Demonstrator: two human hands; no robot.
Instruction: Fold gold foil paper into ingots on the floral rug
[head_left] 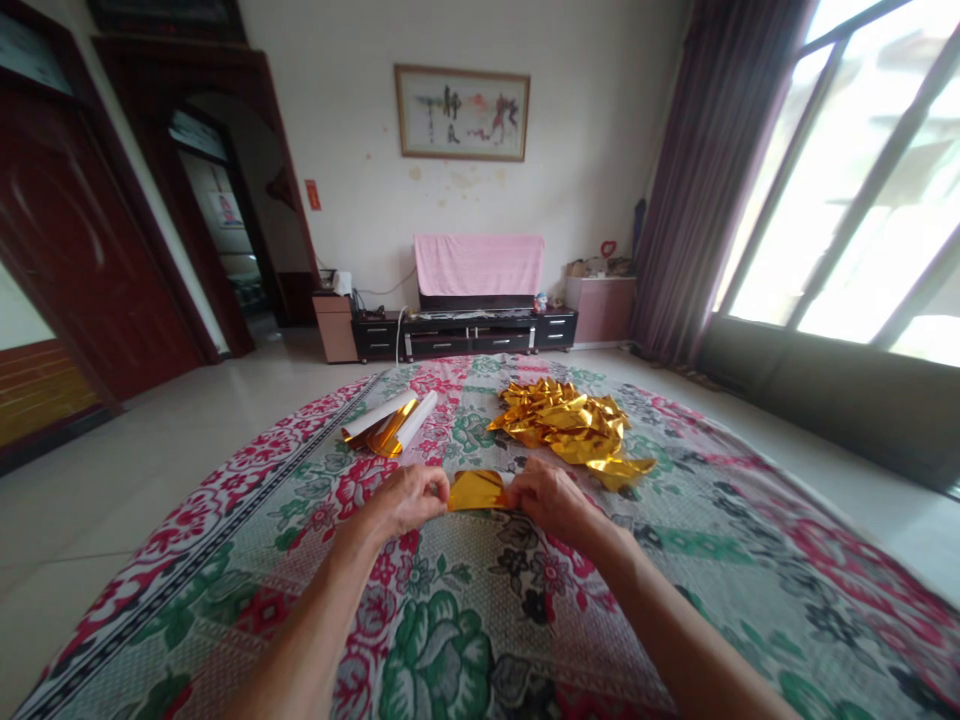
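Between my two hands stretches a small piece of gold foil paper (478, 491), shiny on the face toward me. My left hand (409, 497) pinches its left end, and my right hand (551, 495) pinches the right end, fingers curled on both. Just past my right hand lies a heap of folded gold foil pieces (566, 412). Beyond my left hand rest curled sheets of gold foil paper with white backs (390, 422). All of this is over a flowered cloth (435, 650) in red, green and grey.
Across the room stands a low black TV cabinet (472, 335) with a pink cloth (480, 265) draped above it. A purple curtain (690, 180) and a large window are on the right. Dark red doors (67, 200) stand on the left.
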